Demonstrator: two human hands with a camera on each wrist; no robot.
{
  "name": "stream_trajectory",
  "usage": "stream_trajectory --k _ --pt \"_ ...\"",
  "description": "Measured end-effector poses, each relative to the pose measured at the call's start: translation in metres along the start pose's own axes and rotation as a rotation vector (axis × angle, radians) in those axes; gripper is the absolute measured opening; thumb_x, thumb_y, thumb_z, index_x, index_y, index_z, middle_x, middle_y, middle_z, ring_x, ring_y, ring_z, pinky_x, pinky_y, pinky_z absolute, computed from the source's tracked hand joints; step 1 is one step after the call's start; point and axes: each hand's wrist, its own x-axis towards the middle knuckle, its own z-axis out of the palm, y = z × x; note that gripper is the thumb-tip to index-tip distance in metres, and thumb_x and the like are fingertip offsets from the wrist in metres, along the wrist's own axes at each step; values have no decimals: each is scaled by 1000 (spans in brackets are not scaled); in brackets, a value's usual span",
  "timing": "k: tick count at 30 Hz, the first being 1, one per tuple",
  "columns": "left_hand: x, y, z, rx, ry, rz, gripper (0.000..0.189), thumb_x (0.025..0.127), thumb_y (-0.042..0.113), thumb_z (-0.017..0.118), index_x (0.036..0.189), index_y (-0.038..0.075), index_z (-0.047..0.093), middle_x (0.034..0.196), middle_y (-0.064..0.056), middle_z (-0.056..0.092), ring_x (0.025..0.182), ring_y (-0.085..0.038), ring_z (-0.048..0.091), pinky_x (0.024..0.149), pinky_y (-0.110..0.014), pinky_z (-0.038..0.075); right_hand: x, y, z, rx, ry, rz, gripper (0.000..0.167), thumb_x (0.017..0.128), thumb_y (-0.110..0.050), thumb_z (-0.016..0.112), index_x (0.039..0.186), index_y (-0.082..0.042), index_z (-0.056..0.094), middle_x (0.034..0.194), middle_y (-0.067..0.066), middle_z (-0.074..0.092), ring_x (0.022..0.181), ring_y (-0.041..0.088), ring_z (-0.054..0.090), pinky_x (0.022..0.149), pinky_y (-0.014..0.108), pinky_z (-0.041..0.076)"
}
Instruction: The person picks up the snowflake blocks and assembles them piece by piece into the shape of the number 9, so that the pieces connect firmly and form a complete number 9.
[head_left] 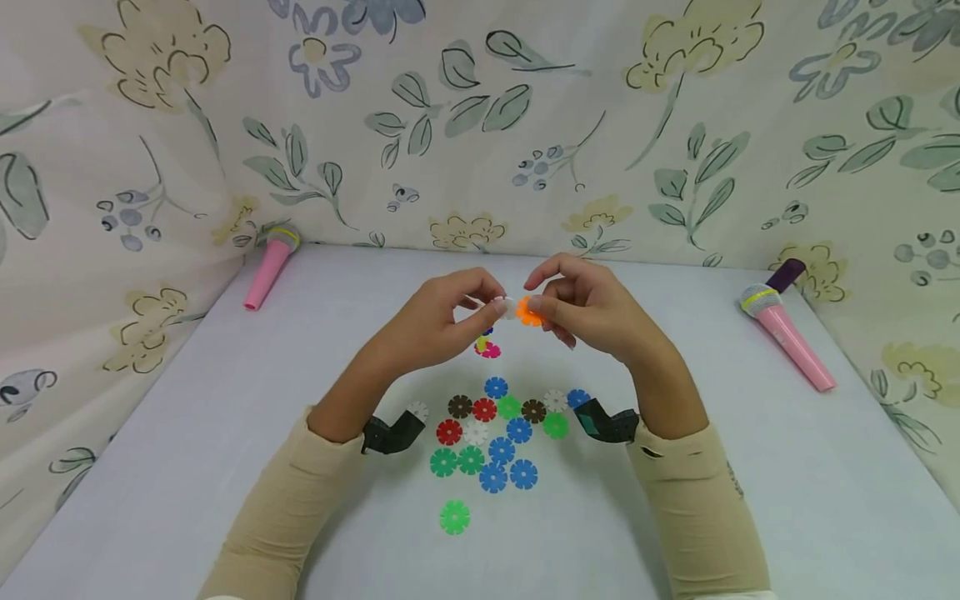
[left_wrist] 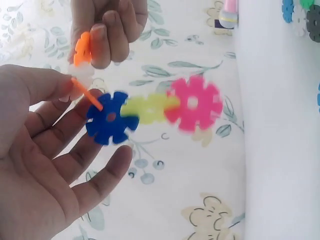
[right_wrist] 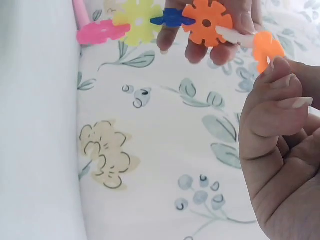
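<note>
A chain of slotted snowflake discs spans both hands above the table. The right wrist view shows its order: pink disc (right_wrist: 102, 32), yellow disc (right_wrist: 135, 32), blue disc (right_wrist: 172, 18), orange disc (right_wrist: 220, 31), white disc (right_wrist: 234, 37), end orange disc (right_wrist: 264, 45). My left hand (head_left: 442, 321) pinches the chain with thumb and fingers around the joint of the inner orange and white discs. The pink end hangs below that hand in the head view. My right hand (head_left: 600, 312) pinches the end orange disc (head_left: 528, 312), which meets the white disc. The slot joint itself is too small to judge.
Loose discs in blue, green, red, brown and white lie mid-table, among them a green disc (head_left: 454, 517) nearest the front. A pink toy microphone (head_left: 268, 271) lies at the back left, another pink microphone (head_left: 791, 342) at the right. Floral cloth (head_left: 480, 125) hangs behind.
</note>
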Motion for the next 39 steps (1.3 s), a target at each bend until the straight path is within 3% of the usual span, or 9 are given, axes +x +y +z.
stream_trajectory --k 6,15,22,28,32,35,39 --pt "-1 3 6 11 77 16 8 97 12 68 102 8 65 93 5 69 92 -11 68 88 -32 54 1 -2 4 -9 31 19 15 97 1 63 110 0 56 72 17 58 51 25 47 46 28 45" --pt "1 6 27 56 295 29 7 92 4 72 93 2 65 79 0 68 63 -8 57 56 -26 51 3 -8 13 -43 155 52 10 98 0 61 105 -2 54 71 16 54 53 26 46 45 28 41" --pt "3 2 34 65 383 -7 7 91 1 72 93 0 66 79 -4 70 65 -9 61 59 -25 54 6 -8 28 -72 279 90 7 98 -1 60 101 -3 54 70 16 54 56 29 49 48 28 45" --pt "2 2 34 110 382 -13 6 91 1 73 92 0 67 71 -2 65 57 -9 55 52 -26 50 10 -6 30 -16 261 135 8 99 -3 60 102 -4 54 72 17 54 55 27 49 47 27 43" --pt "2 2 30 114 334 -32 7 91 3 73 92 1 66 71 -1 63 56 -10 52 50 -27 47 10 -3 28 58 232 177 9 99 -4 61 105 -3 54 71 17 55 53 24 48 47 27 45" --pt "3 1 24 47 269 -63 7 94 5 71 95 3 64 77 -1 63 61 -13 53 56 -28 51 12 1 26 94 193 196 13 99 -7 61 108 -1 53 71 16 56 52 24 50 49 29 49" --pt "6 0 15 -153 168 -129 6 99 7 63 103 3 61 90 -6 64 76 -21 60 71 -33 56 12 6 23 120 137 207 16 102 -13 59 111 -1 54 72 19 58 52 26 53 51 31 53"
